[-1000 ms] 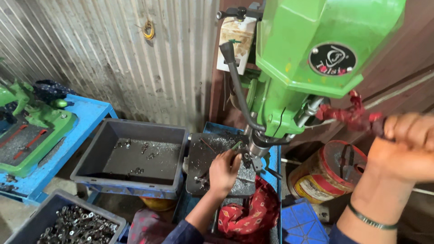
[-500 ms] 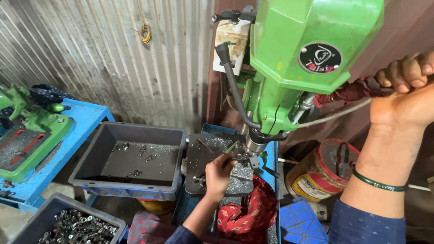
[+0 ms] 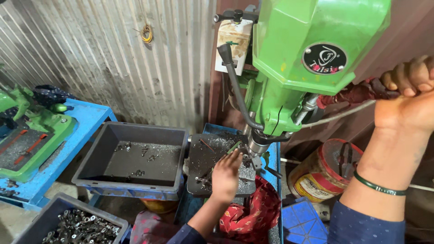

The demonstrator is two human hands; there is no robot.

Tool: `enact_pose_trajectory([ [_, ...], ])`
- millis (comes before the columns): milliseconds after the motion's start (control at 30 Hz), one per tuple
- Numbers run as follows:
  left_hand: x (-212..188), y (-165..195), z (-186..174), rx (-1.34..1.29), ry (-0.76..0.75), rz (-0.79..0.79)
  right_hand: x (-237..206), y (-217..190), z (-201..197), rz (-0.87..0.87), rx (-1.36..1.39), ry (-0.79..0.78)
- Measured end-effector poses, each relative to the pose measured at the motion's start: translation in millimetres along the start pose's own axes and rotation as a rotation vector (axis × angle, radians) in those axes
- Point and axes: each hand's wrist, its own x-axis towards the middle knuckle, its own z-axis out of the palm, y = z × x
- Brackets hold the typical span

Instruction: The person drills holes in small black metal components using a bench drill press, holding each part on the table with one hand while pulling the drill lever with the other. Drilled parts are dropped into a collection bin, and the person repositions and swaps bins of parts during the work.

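right hand (image 3: pixel 409 97) raised | grip closed on lever (image 3: pixel 357 92) | left hand (image 3: pixel 226 176) at drill table (image 3: pixel 203 153)

Corrugated metal wall (image 3: pixel 90 58), blue bench (image 3: pixel 86 122)

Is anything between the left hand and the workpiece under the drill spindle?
Nothing visible. The left hand already rests on the drill table, fingertips at the small metal part beneath the spindle. The right hand grips the red-wrapped feed lever, clear of that area.

green drill press (image 3: pixel 312 58) upright | cloth-wrapped feed handle (image 3: pixel 357 92) gripped | small metal part (image 3: pixel 247 161) under spindle
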Motion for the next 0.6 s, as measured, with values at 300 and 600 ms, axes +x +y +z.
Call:
enact_pose_trajectory([
  [300,-6,6,12,0.136,-0.045,0.042,-99,-35,-80,-0.324,-0.757,-0.167],
  [600,-5,0,15,0.048,-0.056,0.031,-142,-26,-127,-0.579,-0.866,-0.155],
])
